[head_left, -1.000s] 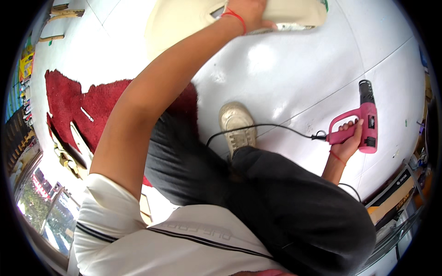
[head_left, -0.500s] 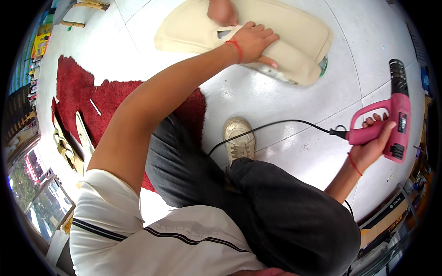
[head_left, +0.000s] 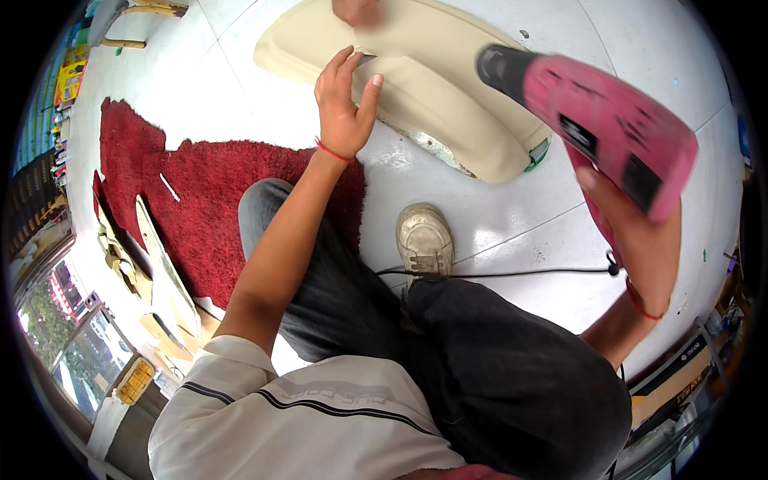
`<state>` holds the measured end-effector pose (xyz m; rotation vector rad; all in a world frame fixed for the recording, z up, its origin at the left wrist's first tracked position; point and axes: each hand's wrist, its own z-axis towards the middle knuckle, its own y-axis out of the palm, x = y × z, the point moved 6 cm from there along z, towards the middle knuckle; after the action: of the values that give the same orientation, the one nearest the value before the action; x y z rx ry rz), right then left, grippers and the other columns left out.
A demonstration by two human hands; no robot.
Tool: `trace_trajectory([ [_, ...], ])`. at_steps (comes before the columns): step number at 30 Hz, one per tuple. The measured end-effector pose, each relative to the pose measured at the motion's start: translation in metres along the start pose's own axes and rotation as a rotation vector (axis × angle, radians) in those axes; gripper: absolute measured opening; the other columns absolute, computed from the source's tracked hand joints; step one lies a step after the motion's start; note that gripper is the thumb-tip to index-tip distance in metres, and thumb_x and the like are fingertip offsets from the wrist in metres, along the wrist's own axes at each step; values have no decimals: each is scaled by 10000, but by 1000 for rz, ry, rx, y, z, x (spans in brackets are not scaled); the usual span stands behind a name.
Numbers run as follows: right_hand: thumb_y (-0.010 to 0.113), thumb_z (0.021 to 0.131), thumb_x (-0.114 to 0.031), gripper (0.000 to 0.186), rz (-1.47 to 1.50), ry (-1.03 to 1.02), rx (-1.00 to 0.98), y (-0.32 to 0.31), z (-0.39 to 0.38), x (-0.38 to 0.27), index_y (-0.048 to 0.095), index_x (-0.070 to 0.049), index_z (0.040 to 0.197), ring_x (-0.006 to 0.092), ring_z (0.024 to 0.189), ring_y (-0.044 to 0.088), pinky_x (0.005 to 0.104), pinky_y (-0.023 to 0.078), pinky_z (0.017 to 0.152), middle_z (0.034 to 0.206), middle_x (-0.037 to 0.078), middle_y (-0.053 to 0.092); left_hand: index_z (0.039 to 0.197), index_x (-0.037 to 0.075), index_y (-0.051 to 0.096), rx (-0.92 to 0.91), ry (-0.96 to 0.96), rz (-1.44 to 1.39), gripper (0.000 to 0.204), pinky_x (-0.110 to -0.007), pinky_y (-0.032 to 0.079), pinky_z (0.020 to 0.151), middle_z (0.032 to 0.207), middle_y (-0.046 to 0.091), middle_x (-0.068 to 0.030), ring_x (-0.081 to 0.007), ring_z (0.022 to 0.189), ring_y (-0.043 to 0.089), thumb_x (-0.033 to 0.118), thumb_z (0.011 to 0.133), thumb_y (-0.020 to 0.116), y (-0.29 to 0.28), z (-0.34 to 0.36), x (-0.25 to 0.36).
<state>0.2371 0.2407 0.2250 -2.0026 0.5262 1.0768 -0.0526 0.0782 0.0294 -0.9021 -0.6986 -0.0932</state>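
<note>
heat gun [head_left: 606, 120] partly hides the right hand [head_left: 636, 234].

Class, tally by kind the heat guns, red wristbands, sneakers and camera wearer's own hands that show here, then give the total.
Pink heat gun: 1
Red wristbands, left and right: 2
Off-white sneaker: 1
Wearer's hands, left hand and right hand: 2
Total: 6
</note>
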Motion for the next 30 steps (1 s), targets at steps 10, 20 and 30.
trace_trajectory([
  [10, 758, 910, -52, 439, -170, 192, 9, -25, 16, 2, 617, 25, 1318, 98, 927, 662, 191, 517, 765, 1096, 77, 718, 1266, -39, 629, 174, -110, -199, 398, -459, 439, 1083, 1358, 617, -243, -391, 1273, 569, 267, 1012, 652, 3, 34, -55],
  [20, 817, 829, -107, 544, -21, -232, -242, 103, 99, -53, 613, -30, 1327, 198, 1147, 623, 343, 485, 1004, 1253, 139, 673, 1283, -26, 633, 221, -285, -222, 415, -455, 429, 1102, 1382, 621, -232, -389, 1277, 578, 304, 1033, 609, 8, 31, -92],
  [30, 788, 894, -87, 459, -194, 24, -124, 45, 59, -15, 626, 28, 1308, 123, 1011, 649, 247, 505, 894, 1135, 66, 718, 1400, -23, 591, 74, -329, -223, 491, -390, 396, 1156, 1466, 579, -203, -314, 1379, 528, 328, 1056, 593, 10, 33, -77],
])
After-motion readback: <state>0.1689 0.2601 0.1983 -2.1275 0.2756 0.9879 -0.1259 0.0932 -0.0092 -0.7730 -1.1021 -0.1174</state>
